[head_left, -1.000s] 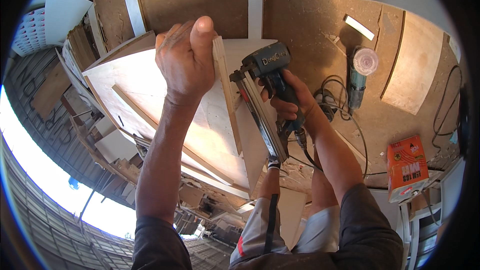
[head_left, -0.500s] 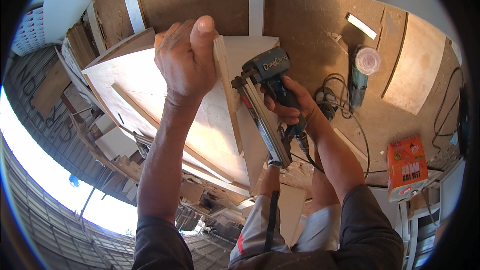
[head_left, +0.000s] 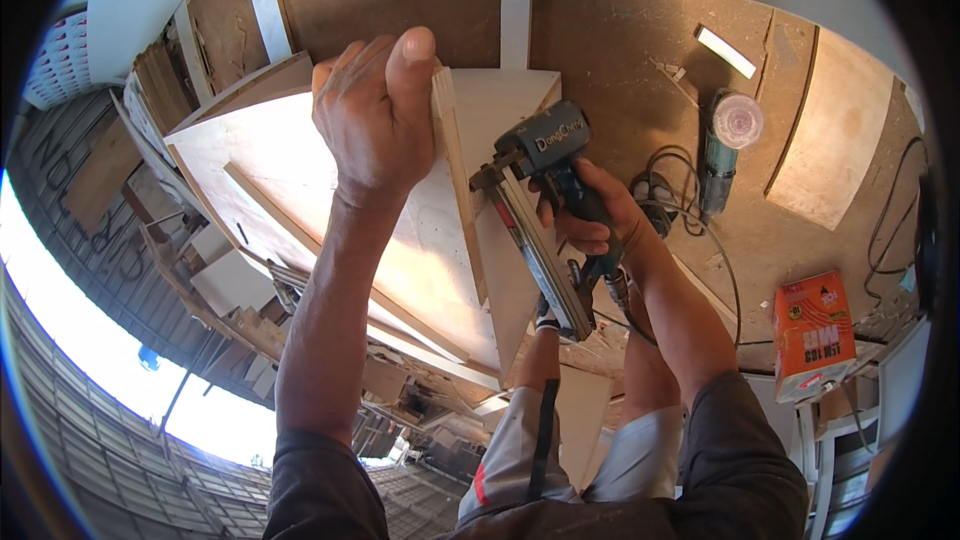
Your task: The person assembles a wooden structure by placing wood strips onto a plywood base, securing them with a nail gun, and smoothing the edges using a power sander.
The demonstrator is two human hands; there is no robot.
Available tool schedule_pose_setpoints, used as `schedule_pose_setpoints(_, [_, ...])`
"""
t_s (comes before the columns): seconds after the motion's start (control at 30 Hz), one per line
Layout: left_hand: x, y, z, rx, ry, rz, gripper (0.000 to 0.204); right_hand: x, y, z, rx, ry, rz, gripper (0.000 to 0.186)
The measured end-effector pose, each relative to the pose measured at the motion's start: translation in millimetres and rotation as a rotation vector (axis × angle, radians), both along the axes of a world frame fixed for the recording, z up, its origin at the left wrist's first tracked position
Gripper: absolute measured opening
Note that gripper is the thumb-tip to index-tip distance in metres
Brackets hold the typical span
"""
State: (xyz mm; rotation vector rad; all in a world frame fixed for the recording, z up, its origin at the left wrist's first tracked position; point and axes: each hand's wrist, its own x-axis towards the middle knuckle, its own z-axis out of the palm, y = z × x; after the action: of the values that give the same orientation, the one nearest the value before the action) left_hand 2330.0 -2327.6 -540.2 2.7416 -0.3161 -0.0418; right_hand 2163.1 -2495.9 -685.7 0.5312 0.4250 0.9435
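My right hand (head_left: 592, 215) is wrapped round the handle of a dark nail gun (head_left: 548, 210) with a long slanted magazine and an air hose at its base. The nose of the tool hovers just right of a narrow wooden strip (head_left: 462, 190), which runs along a pale wooden panel (head_left: 415, 260). My left hand (head_left: 375, 115) is closed at the panel's far end, thumb up beside the strip's end. Its curled fingertips are hidden, but it appears to grip the panel's edge.
An angle grinder (head_left: 725, 150) lies on the brown floor to the right, beside coiled cable. Farther right are a curved plywood piece (head_left: 835, 130) and an orange box (head_left: 815, 330). Wood offcuts (head_left: 240, 290) pile up at the left.
The nail gun in my right hand has shifted slightly right and nearer to me, opening a small gap from the strip. My left hand has barely moved.
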Motion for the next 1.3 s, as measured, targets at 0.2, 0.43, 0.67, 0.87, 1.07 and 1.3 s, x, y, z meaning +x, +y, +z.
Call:
schedule_pose_setpoints(0.2, [-1, -3, 5, 0.062, 0.089, 0.04, 0.064, 6, -5, 3, -0.039, -0.008, 0.011, 0.061])
schedule_pose_setpoints(0.43, [-1, -4, 7, 0.085, 0.077, 0.039, 0.063, 13, -9, 3, -0.053, -0.037, 0.014, 0.058])
schedule_pose_setpoints(0.67, [1, 0, -1, 0.031, -0.025, -0.009, 0.054, 17, -13, 5, -0.072, -0.055, 0.028, 0.06])
schedule_pose_setpoints(0.87, [1, 3, -3, -0.002, -0.039, -0.021, 0.05, 24, -17, 8, -0.128, -0.04, 0.078, 0.061])
schedule_pose_setpoints(1.07, [1, 2, 4, 0.151, 0.035, -0.044, 0.055, 36, -23, 11, -0.132, -0.075, 0.15, 0.058])
schedule_pose_setpoints(1.3, [2, -2, 6, 0.154, 0.024, -0.058, 0.054, 36, -29, 13, -0.168, -0.096, 0.147, 0.056])
